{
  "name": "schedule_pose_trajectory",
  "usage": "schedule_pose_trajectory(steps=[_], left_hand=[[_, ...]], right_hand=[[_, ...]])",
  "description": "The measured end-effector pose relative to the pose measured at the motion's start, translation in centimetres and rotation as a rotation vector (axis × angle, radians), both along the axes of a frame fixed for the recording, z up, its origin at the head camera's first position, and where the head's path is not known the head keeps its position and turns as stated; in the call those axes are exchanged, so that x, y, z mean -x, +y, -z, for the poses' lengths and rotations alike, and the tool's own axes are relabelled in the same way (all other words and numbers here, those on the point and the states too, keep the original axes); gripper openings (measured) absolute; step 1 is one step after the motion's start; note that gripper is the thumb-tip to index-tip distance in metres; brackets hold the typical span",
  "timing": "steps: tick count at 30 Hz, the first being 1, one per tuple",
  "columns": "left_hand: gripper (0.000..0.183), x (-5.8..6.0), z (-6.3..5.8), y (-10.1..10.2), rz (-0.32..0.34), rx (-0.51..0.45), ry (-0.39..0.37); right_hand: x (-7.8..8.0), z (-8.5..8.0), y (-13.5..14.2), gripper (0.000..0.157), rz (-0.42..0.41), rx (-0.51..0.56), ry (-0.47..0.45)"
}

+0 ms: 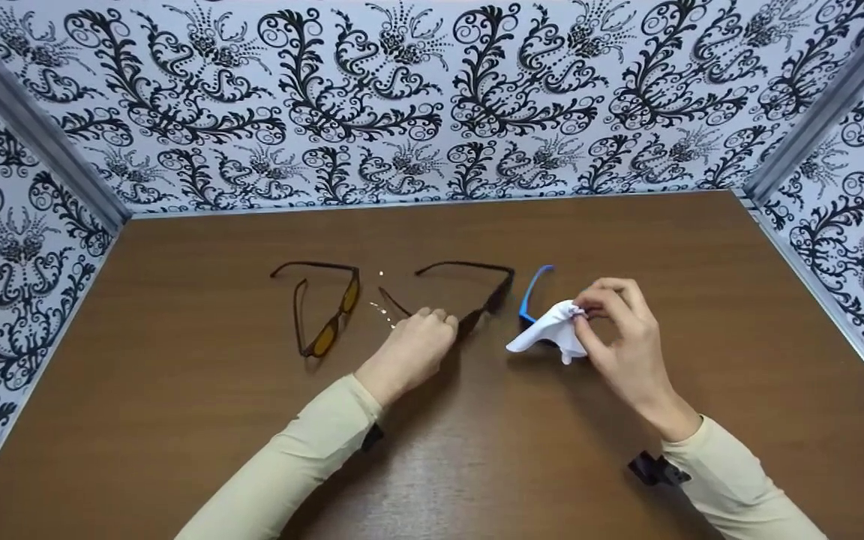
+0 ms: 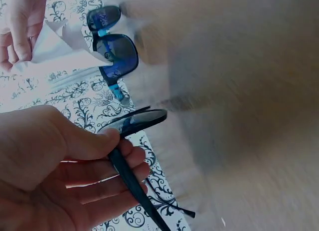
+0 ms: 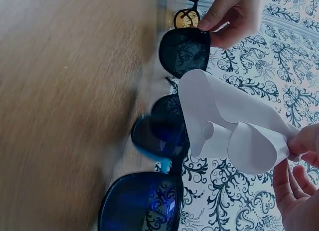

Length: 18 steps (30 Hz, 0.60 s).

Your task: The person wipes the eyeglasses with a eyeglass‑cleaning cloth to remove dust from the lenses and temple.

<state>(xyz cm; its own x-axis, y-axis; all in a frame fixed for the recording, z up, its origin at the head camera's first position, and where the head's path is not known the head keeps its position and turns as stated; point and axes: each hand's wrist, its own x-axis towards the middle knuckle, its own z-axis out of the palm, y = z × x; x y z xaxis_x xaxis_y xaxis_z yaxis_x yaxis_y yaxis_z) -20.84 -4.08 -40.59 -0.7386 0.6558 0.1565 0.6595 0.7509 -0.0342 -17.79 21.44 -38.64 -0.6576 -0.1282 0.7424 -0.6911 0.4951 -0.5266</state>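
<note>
My left hand (image 1: 417, 349) grips dark-lensed sunglasses (image 1: 498, 294) by one end of the frame. In the left wrist view, the thumb presses on the corner by the lens (image 2: 144, 122) and the fingers lie behind the temple. Both temples are unfolded. My right hand (image 1: 623, 337) pinches a white cloth (image 1: 552, 334) between thumb and fingers, and the cloth hangs down loosely. Behind it, partly covered in the head view, stand sunglasses with blue temples (image 1: 528, 300). Their bluish mirrored lenses (image 3: 139, 203) show in the right wrist view.
Glasses with yellow lenses (image 1: 323, 339) lie on the brown table (image 1: 177, 420) left of my left hand, temples unfolded. Small bright light specks (image 1: 381, 307) show between the pairs. Black-and-white patterned panels (image 1: 432, 97) enclose the table at the back and sides.
</note>
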Motion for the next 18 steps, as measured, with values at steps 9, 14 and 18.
schedule_pose_trajectory(steps=[9, 14, 18], left_hand=[[0.021, -0.4, -1.6, -1.1, 0.045, -0.134, -0.011], [0.022, -0.9, -2.7, -1.2, 0.098, -0.281, -0.077], [0.015, -1.1, -3.2, -1.1, 0.129, -0.4, -0.129]], right_hand=[[0.8, 1.1, 0.2, 0.027, -0.019, 0.031, -0.031], [1.2, 0.7, -0.6, 0.028, -0.05, -0.016, -0.059], [1.8, 0.4, -1.8, 0.025, -0.088, -0.103, -0.068]])
